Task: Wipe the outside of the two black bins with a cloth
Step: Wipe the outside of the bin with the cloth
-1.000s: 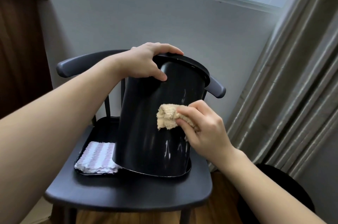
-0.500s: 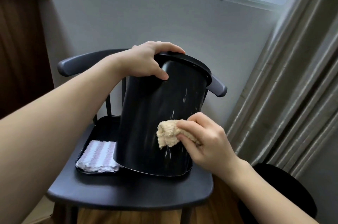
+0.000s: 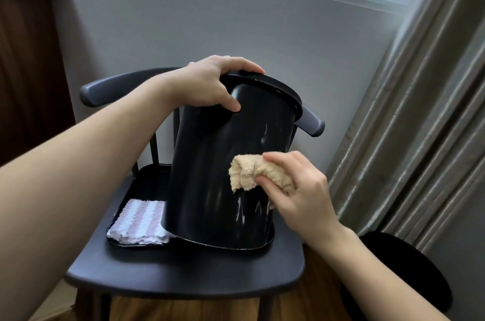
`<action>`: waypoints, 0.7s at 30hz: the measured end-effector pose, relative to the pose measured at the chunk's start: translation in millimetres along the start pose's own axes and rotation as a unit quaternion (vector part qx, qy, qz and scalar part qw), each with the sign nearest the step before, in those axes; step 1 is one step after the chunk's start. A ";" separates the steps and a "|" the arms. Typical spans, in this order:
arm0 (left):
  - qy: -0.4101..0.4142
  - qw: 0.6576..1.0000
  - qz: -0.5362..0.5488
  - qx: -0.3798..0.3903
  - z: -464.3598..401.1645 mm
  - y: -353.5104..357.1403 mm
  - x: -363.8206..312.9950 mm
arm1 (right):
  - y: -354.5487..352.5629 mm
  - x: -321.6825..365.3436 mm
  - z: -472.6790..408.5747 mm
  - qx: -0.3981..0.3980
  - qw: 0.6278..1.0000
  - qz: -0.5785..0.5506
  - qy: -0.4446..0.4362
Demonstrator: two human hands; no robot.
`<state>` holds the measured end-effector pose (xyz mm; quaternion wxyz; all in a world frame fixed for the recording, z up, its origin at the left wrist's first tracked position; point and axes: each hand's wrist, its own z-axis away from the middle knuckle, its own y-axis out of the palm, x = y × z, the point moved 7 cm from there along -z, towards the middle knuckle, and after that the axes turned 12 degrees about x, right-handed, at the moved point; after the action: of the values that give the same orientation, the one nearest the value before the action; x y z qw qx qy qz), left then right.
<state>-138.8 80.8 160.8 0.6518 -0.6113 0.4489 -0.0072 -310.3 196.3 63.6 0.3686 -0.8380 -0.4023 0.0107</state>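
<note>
Head view: tilted bin mid-wipe, and I worry about it slipping.

My left hand (image 3: 212, 84) clamps the rim of the black bin (image 3: 217, 171), which leans left in a tray (image 3: 147, 181) on the chair (image 3: 183, 276); my right hand (image 3: 296, 189) pinches the beige cloth (image 3: 249, 173) against its right wall. Pushing too hard could skid the raised base off the tray or crush the striped cloth (image 3: 139, 218) beside it. A second bin (image 3: 404, 268) seems to wait, far right on the floor.

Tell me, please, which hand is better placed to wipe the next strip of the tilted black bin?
Right: the right hand grips the beige terry cloth against the black bin; the left hand steadies its rim.
</note>
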 end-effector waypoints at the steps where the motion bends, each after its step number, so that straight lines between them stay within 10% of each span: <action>1: 0.000 1.000 0.001 0.000 -0.1 0.0 -0.2 | -3.1 -0.5 -5.0 -0.010 1.000 0.004 0.006; 21: 0.004 1.000 0.025 -0.006 -1.5 -3.7 4.4 | 7.4 4.4 -0.2 0.014 1.000 0.010 -0.017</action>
<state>-135.1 76.2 161.5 0.6466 -0.6036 0.4664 0.0091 -302.4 196.2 60.4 0.3734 -0.8361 -0.4003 0.0345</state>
